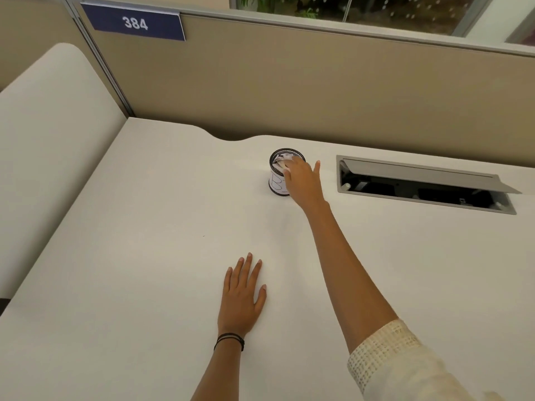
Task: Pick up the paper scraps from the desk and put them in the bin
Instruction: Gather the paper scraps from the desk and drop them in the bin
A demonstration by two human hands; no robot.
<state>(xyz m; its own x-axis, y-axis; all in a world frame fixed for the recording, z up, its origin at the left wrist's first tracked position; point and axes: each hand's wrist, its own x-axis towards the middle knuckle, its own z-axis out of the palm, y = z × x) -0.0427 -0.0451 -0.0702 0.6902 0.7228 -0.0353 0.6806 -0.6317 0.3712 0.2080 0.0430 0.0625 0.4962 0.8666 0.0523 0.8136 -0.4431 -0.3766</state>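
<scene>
A small round black mesh bin [276, 180] stands on the white desk [144, 241] near its far edge. White crumpled paper scraps [280, 161] fill its top. My right hand [302, 179] reaches over the bin's right rim, fingers down on the paper inside and thumb spread to the right; the fingertips are hidden, so whether they pinch a scrap does not show. My left hand [243, 293] lies flat on the desk closer to me, fingers straight, holding nothing. I see no loose scraps on the desk surface.
An open grey cable hatch [422, 183] is sunk into the desk right of the bin. A beige partition [289, 82] with a blue "384" sign [134, 23] borders the far edge. A rounded cream panel [43, 140] stands at the left.
</scene>
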